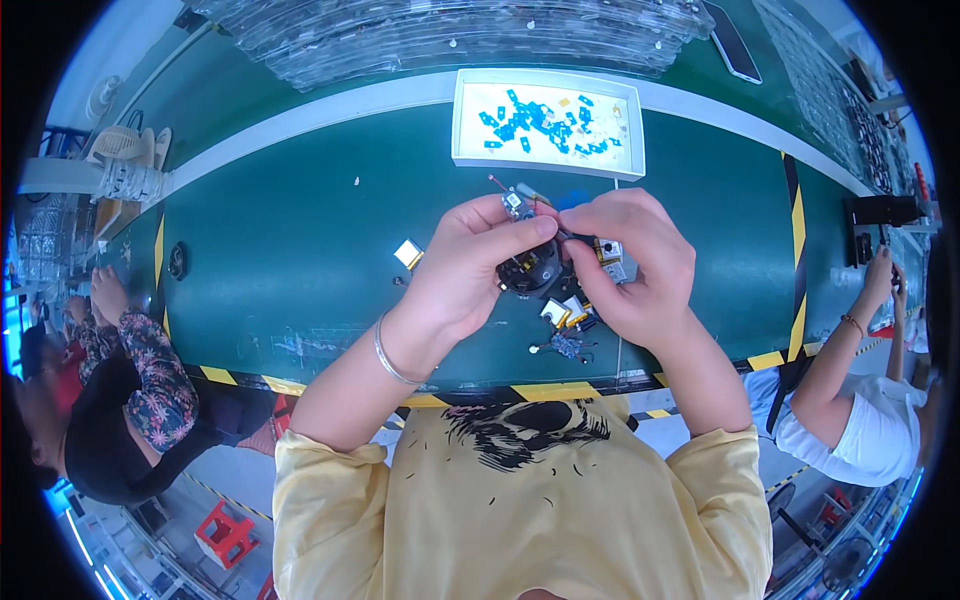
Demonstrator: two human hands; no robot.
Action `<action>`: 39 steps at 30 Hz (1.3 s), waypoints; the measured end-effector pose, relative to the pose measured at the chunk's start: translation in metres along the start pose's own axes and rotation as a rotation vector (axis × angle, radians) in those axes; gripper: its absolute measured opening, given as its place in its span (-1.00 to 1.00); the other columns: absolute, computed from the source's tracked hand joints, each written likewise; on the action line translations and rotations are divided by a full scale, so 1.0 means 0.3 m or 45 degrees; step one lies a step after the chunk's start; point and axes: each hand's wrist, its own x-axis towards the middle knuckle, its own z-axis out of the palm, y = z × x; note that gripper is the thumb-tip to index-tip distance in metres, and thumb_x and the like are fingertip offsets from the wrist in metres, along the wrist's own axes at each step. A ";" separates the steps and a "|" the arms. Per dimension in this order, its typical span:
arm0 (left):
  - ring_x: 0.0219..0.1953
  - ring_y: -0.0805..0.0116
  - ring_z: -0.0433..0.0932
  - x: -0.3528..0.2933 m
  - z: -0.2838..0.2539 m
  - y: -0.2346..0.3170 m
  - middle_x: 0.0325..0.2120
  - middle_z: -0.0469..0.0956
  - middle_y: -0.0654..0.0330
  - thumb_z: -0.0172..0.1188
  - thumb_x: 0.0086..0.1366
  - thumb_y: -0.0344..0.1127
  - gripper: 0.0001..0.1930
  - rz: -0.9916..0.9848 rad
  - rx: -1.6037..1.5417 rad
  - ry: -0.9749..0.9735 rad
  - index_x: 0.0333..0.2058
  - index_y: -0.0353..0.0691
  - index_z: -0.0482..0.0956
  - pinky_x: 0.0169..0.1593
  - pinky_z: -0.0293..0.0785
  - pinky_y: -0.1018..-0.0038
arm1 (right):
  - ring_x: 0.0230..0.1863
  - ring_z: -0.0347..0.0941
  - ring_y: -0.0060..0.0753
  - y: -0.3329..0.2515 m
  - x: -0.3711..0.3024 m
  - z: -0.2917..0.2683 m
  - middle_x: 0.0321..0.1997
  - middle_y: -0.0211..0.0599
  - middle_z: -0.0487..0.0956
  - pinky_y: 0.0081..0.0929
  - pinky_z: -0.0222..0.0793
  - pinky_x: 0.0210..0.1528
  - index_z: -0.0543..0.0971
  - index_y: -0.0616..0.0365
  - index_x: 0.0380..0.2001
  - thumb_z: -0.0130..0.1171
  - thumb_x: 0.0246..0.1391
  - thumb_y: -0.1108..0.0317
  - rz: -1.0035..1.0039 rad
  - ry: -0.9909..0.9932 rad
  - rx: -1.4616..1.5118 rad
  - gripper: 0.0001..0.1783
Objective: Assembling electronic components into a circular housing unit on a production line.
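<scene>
My left hand [465,255] grips a round black device housing [533,272] with electronics showing inside it. A small circuit board [514,203] with a red wire stands up at the housing's far side, by my left fingertips. My right hand [640,255] is closed in a pinch at the housing's right edge; whatever its fingertips hold is too small to make out. Just below the hands lie several small silver battery packs [556,313] with yellow tape, and a bundle of wired parts [568,346]. Another battery pack [408,253] rests left of my left hand.
A white tray [463,150] holding many small blue pieces stands beyond my hands. Stacked clear plastic trays [450,40] and a phone [735,45] lie farther back. A small black ring-shaped part [178,261] sits far left. Co-workers sit at both sides; striped tape [560,391] marks the table edge.
</scene>
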 end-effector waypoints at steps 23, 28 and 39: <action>-0.41 0.28 0.65 0.013 -0.047 0.038 -0.42 0.60 0.08 0.26 0.16 -0.50 -0.91 -0.076 0.235 -0.186 -0.34 -0.31 0.56 -0.29 0.61 0.42 | -0.33 0.49 -0.31 0.120 -0.003 -0.058 -0.36 -0.29 0.57 -0.44 0.40 -0.26 0.64 0.18 -0.45 0.26 -0.18 0.60 0.255 -0.258 -0.124 -0.86; -0.39 0.40 0.61 0.001 -0.051 0.059 -0.44 0.60 0.16 0.27 0.18 -0.45 -0.88 -0.076 0.159 -0.128 -0.30 -0.33 0.59 -0.27 0.51 0.56 | -0.30 0.44 -0.24 0.091 0.014 -0.085 -0.40 -0.29 0.53 -0.37 0.40 -0.23 0.66 0.17 -0.42 0.21 -0.22 0.63 0.129 -0.347 -0.402 -0.78; -0.34 0.53 0.57 -0.009 -0.008 0.003 -0.39 0.61 0.25 0.28 0.20 -0.36 -0.85 -0.044 0.023 0.056 -0.28 -0.27 0.61 -0.27 0.45 0.61 | -0.43 0.54 -0.29 -0.033 -0.003 -0.001 -0.42 -0.30 0.61 -0.45 0.43 -0.37 0.62 0.15 -0.40 0.35 -0.22 0.56 0.123 -0.155 0.013 -0.79</action>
